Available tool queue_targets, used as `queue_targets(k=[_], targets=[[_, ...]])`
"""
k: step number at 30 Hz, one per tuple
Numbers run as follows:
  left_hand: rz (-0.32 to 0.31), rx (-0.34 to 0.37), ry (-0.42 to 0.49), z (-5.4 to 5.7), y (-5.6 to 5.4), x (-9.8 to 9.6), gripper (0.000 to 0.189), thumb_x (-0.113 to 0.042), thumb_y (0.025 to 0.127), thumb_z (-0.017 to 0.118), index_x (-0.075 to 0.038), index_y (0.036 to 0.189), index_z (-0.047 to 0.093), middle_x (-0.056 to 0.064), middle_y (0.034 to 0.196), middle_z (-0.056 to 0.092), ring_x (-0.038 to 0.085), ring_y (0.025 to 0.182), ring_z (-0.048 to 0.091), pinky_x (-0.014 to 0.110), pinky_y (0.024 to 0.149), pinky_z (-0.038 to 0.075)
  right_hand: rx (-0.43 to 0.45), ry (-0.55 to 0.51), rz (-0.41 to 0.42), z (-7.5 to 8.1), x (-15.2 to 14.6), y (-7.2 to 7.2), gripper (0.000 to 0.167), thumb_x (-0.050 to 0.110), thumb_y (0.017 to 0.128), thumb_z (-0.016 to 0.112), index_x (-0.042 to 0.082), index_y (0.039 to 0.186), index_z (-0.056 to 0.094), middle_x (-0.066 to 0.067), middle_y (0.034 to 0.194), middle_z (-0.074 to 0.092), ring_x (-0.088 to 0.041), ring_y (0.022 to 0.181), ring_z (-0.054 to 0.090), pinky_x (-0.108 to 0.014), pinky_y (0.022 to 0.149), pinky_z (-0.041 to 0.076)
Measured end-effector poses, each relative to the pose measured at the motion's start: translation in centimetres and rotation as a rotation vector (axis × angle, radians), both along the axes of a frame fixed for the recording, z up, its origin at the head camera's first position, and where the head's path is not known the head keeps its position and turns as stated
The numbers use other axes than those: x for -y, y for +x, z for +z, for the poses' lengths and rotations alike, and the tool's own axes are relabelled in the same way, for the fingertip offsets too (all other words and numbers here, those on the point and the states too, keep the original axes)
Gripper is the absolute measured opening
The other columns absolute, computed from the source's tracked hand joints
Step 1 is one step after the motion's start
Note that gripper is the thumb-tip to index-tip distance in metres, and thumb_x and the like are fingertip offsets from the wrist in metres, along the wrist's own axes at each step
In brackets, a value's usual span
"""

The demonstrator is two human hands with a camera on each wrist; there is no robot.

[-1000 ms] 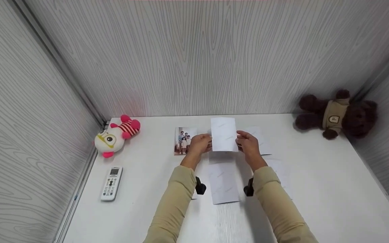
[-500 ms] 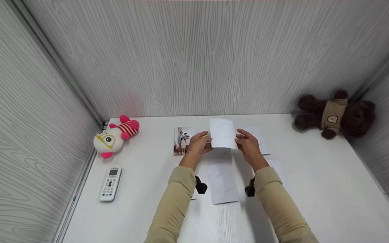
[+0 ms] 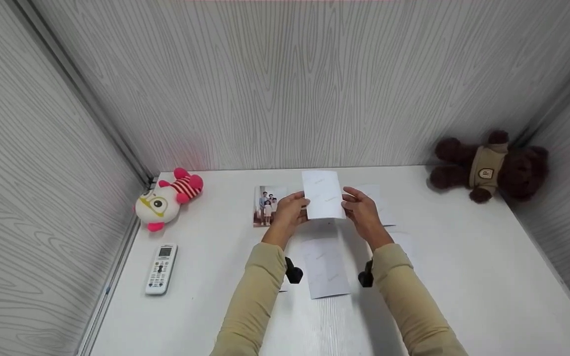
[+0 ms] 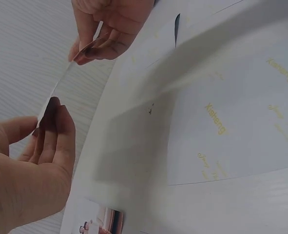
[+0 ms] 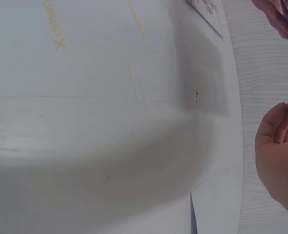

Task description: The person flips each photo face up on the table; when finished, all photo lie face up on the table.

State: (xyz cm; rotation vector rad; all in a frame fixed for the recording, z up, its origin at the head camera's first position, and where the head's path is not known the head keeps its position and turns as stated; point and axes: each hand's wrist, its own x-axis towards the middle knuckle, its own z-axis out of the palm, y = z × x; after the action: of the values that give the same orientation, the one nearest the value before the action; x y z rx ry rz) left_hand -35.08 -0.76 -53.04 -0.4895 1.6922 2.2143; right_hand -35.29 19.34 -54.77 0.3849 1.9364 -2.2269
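Observation:
My left hand and right hand hold a photo print by its two side edges, raised above the back of the table. Its white back faces the head camera and bends slightly. The left wrist view catches it nearly edge-on, with the left thumb on one face and fingers behind. On the right, the fingertips pinch the opposite edge. Beside the left hand lies a family photo, picture up. Below the hands a print lies face down, yellow lettering on its white back.
More face-down prints lie beyond and under the right arm, and one is mostly covered by the left arm. A remote control and a pink-and-white plush toy lie left. A brown teddy bear lies at the back right corner.
The held print bowed and tipped back, then came slightly more upright, moving a little to the left. Both hands keep their hold on its edges.

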Motion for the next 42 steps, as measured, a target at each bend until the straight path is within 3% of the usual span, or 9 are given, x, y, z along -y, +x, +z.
queue_targets(k=[7, 13, 19, 21, 24, 30, 36, 42], targets=[[-0.024, 0.011, 0.004, -0.1, 0.4, 0.0, 0.042, -0.007, 0.096, 0.062, -0.009, 0.138, 0.061, 0.006, 0.107, 0.071, 0.014, 0.081, 0.069, 0.026, 0.069, 0.057, 0.036, -0.018, -0.02, -0.3, -0.2, -0.3, 0.045, 0.014, 0.104, 0.055, 0.009, 0.148, 0.049, -0.002, 0.114, 0.064, -0.011, 0.09, 0.06, -0.022, 0.077, 0.051], [-0.059, 0.022, -0.004, -0.4, 0.8, 0.3, 0.042, -0.007, 0.096, 0.062, -0.008, 0.138, 0.062, 0.007, 0.107, 0.072, 0.013, 0.076, 0.07, 0.026, 0.067, 0.057, 0.031, -0.039, -0.063, -0.2, 0.0, -0.3, 0.041, 0.01, 0.102, 0.057, 0.006, 0.144, 0.053, 0.002, 0.093, 0.066, -0.009, 0.077, 0.059, -0.021, 0.069, 0.051], [-0.088, 0.005, -0.03, -0.6, 0.6, 0.7, 0.044, -0.009, 0.101, 0.054, -0.013, 0.145, 0.056, 0.01, 0.115, 0.07, 0.013, 0.075, 0.069, 0.028, 0.071, 0.058, 0.026, -0.015, -0.075, 0.0, 0.1, -0.1, 0.04, 0.012, 0.102, 0.059, 0.008, 0.142, 0.056, 0.004, 0.087, 0.063, -0.008, 0.074, 0.055, -0.021, 0.067, 0.047], [-0.094, -0.028, -0.074, -0.7, 0.5, 0.9, 0.046, -0.009, 0.102, 0.051, -0.017, 0.148, 0.053, 0.012, 0.12, 0.07, 0.013, 0.075, 0.069, 0.035, 0.079, 0.06, 0.027, -0.018, -0.073, 0.0, 0.2, -0.1, 0.04, 0.012, 0.102, 0.059, 0.008, 0.142, 0.056, 0.004, 0.087, 0.063, -0.008, 0.074, 0.054, -0.02, 0.066, 0.047], [-0.104, -0.128, -0.171, -1.1, 0.4, 1.3, 0.051, -0.005, 0.101, 0.051, -0.023, 0.149, 0.051, 0.013, 0.123, 0.07, 0.015, 0.08, 0.07, 0.037, 0.078, 0.061, 0.038, -0.043, -0.065, 0.2, 0.3, -0.1, 0.041, 0.013, 0.102, 0.059, 0.009, 0.143, 0.055, 0.004, 0.088, 0.062, -0.007, 0.074, 0.054, -0.019, 0.065, 0.047], [-0.124, -0.374, -0.474, -1.6, 0.3, 1.6, 0.05, -0.006, 0.099, 0.06, -0.028, 0.144, 0.058, 0.009, 0.116, 0.072, 0.031, 0.096, 0.073, 0.023, 0.062, 0.054, 0.044, -0.045, -0.065, 0.4, 0.3, -0.2, 0.039, 0.014, 0.102, 0.06, 0.01, 0.141, 0.058, 0.004, 0.093, 0.064, -0.007, 0.078, 0.056, -0.019, 0.066, 0.048], [-0.067, -0.459, -0.59, -1.4, 0.4, 1.5, 0.038, -0.011, 0.098, 0.065, -0.028, 0.132, 0.069, 0.004, 0.109, 0.073, 0.029, 0.096, 0.073, 0.023, 0.065, 0.053, 0.037, -0.038, -0.062, 0.5, 0.4, -0.2, 0.038, 0.013, 0.102, 0.061, 0.01, 0.14, 0.058, 0.003, 0.093, 0.064, -0.007, 0.077, 0.056, -0.019, 0.065, 0.048], [-0.053, -0.504, -0.757, -1.7, 0.5, 1.2, 0.034, -0.013, 0.096, 0.066, -0.029, 0.125, 0.073, 0.0, 0.117, 0.073, 0.017, 0.103, 0.069, 0.031, 0.079, 0.056, 0.032, -0.035, -0.041, 0.7, 0.5, -0.1, 0.038, 0.013, 0.102, 0.06, 0.009, 0.139, 0.058, 0.003, 0.096, 0.065, -0.007, 0.079, 0.058, -0.019, 0.067, 0.05]])
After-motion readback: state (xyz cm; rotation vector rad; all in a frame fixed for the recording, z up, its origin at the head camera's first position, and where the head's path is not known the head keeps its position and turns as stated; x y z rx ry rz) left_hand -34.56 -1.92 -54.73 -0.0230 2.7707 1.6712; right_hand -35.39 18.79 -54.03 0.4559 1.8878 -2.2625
